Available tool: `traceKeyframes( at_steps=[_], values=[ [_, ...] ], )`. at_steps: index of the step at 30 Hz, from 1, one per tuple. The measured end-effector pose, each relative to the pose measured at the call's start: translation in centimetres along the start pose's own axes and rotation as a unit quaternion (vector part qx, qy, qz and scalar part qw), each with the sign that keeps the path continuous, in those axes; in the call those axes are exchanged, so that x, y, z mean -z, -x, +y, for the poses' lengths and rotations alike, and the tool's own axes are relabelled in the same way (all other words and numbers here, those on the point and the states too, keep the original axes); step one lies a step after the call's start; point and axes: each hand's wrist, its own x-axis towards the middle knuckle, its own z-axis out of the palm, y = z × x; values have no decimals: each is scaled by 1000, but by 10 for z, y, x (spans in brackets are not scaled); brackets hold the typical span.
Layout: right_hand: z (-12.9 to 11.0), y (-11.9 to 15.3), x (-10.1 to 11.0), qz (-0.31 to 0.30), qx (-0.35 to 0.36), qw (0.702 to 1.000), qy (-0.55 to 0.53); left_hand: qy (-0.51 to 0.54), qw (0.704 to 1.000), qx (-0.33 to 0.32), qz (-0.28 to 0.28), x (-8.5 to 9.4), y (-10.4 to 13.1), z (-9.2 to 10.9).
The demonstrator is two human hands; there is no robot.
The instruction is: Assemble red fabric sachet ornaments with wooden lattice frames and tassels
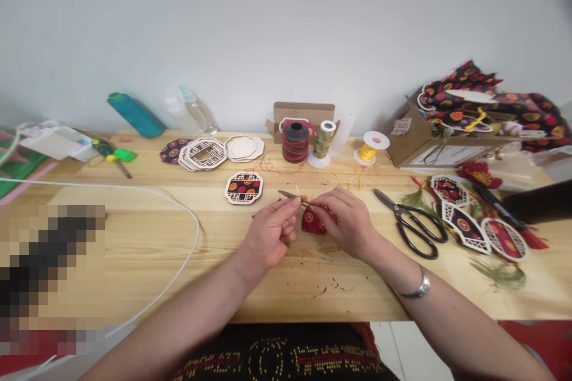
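Note:
Near the middle of the table, my left hand [274,229] is closed, thumb and forefinger pinching a thin yellow cord [297,190]. A pointed metal tool [286,194] runs past those fingertips, its tip to the left; its rear part is hidden between the hands. My right hand [346,220] is closed just to the right, with a small red patterned fabric piece [313,223] at its fingers, partly covered by them. The fingertips of both hands almost meet. Left of them lies an octagonal ornament [243,188] with a pale lattice frame over dark flowered cloth.
Black-handled scissors [413,223] lie right of my right hand, near finished ornaments [465,226]. Behind stand a dark red cord spool [295,143], a gold spool [325,141] and a yellow spool [373,147]. Lattice frames [203,153], a cardboard box [415,143] and a white cable [194,220] surround them.

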Motion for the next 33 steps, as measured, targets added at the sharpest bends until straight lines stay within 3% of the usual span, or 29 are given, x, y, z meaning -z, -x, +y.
traceKeyframes(
  at_steps=[4, 7, 14, 23, 33],
  values=[
    [0, 0, 0, -8, -15, 999, -28, 9, 1000, 7, 2, 0, -1, 0],
    [-1, 0, -1, 2, -75, 993, -87, 3, 1000, 11, -5, 1, -1, 0],
    [-2, -3, -1, 4, -232, 939, -255, -16, 1000, 2, -12, -1, 0, -3],
    [-4, -7, 4, -4, -299, 886, -356, -70, 997, -5, -31, 0, 1, -7],
    [-1, -7, 5, -54, -396, 741, -540, -120, 990, -31, -61, -3, 6, -5]
  ],
)
